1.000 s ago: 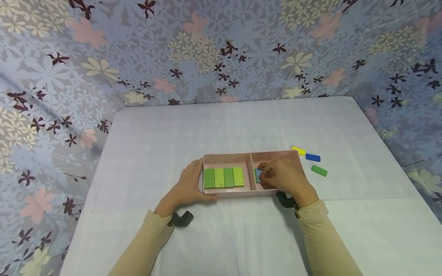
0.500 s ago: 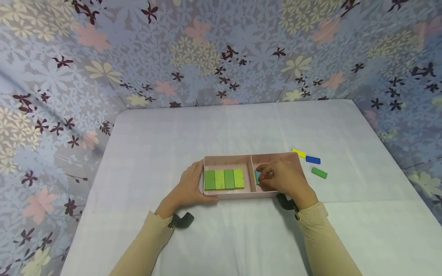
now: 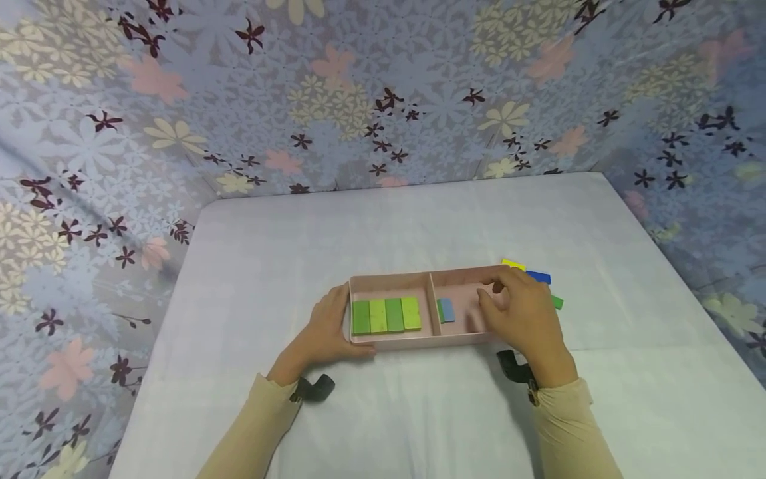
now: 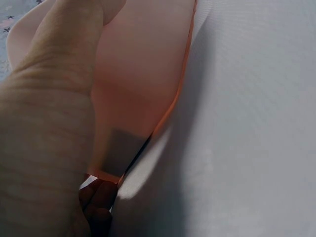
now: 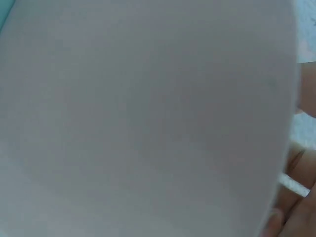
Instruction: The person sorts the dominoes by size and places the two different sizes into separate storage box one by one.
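Observation:
A pale pink two-compartment tray [image 3: 413, 343] lies on the table. My left hand [image 3: 326, 326] grips its left end, thumb along the front wall; the left wrist view shows that thumb [image 4: 54, 98] against the pink wall [image 4: 143, 64]. In the left compartment, several green and yellow-green blocks [image 3: 378, 316] stand side by side in a row. The right compartment has a light blue block [image 3: 447, 311] next to a thin green block [image 3: 440, 311], both by the divider. Over this compartment's right end is my right hand [image 3: 526, 319], thumb and forefinger parted, nothing between them.
Behind and right of the tray lie a yellow block [image 3: 513, 264], a blue block [image 3: 538, 277] and a green block [image 3: 557, 302], the latter two partly hidden by my right hand. A white cloth covers the table [image 3: 383, 226]. Flowered fabric [image 3: 383, 80] rises behind and beside it.
My right hand has let go of the light blue block by the divider and moved right with its fingers parted. The left hand stays on the tray.

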The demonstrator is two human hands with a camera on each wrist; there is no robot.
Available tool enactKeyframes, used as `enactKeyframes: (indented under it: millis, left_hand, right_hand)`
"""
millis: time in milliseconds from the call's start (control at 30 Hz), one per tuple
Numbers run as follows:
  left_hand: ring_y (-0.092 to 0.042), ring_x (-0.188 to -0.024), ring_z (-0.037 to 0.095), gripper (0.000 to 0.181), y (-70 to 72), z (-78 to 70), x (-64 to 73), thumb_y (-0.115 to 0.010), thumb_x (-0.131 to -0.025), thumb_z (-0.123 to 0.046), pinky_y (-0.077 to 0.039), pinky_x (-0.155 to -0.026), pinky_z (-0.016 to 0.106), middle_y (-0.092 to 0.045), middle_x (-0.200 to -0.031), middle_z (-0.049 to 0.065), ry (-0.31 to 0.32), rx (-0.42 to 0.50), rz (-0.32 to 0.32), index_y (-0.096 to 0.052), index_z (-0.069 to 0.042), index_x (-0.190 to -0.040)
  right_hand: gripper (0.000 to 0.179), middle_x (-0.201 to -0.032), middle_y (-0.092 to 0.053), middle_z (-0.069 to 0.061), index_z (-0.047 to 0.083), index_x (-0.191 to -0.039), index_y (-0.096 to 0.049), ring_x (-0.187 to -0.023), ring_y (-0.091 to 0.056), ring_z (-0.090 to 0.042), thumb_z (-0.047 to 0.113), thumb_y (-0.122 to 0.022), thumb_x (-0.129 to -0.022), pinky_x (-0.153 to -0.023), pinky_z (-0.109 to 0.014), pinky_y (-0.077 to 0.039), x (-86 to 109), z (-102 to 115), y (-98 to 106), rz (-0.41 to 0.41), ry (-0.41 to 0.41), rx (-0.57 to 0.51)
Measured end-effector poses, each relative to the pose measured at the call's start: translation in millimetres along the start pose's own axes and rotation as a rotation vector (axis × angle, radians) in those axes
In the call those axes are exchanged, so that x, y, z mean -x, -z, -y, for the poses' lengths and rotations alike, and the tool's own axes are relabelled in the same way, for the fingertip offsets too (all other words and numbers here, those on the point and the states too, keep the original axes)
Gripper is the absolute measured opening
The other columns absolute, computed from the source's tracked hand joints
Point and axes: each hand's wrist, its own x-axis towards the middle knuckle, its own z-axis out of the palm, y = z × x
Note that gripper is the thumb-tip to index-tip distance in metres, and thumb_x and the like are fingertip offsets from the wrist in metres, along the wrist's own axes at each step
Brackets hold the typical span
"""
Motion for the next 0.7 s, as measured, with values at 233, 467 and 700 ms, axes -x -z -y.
enactKeyframes:
  millis: [233,467,700]
  left_hand:
    - [-0.023,-0.131,0.016,0.124,1.1,-0.1,0.8,-0.071,-0.053,-0.072,-0.021,-0.107,0.046,-0.024,-0.144,-0.006,0.004,-0.013,0.012,0.004,-0.036,-0.145]
    - [-0.024,-0.131,0.016,0.124,0.3,1.1,-0.4,-0.071,-0.053,-0.072,-0.021,-0.107,0.047,-0.024,-0.144,-0.005,-0.004,-0.029,0.003,0.003,-0.035,-0.145]
    - [-0.025,-0.129,0.015,0.123,0.9,1.2,-0.8,-0.07,-0.052,-0.073,-0.022,-0.106,0.046,-0.025,-0.143,-0.005,-0.009,-0.03,0.002,0.002,-0.036,-0.145]
  right_hand:
    - [0.023,-0.092,-0.059,-0.013,0.001,-0.091,-0.064,-0.085,-0.053,-0.032,0.021,-0.061,-0.081,-0.069,-0.048,-0.041,7.7,-19,11,-0.101,-0.109,0.029]
    - [0.021,-0.096,-0.057,-0.013,0.002,-0.095,-0.063,-0.076,-0.049,-0.027,0.02,-0.053,-0.086,-0.063,-0.042,-0.041,11.7,-29,21,-0.041,-0.231,0.052]
    - [0.023,-0.097,-0.056,-0.017,0.002,-0.097,-0.06,-0.08,-0.051,-0.031,0.021,-0.052,-0.087,-0.061,-0.043,-0.041,16.3,-45,21,0.005,-0.321,0.071]
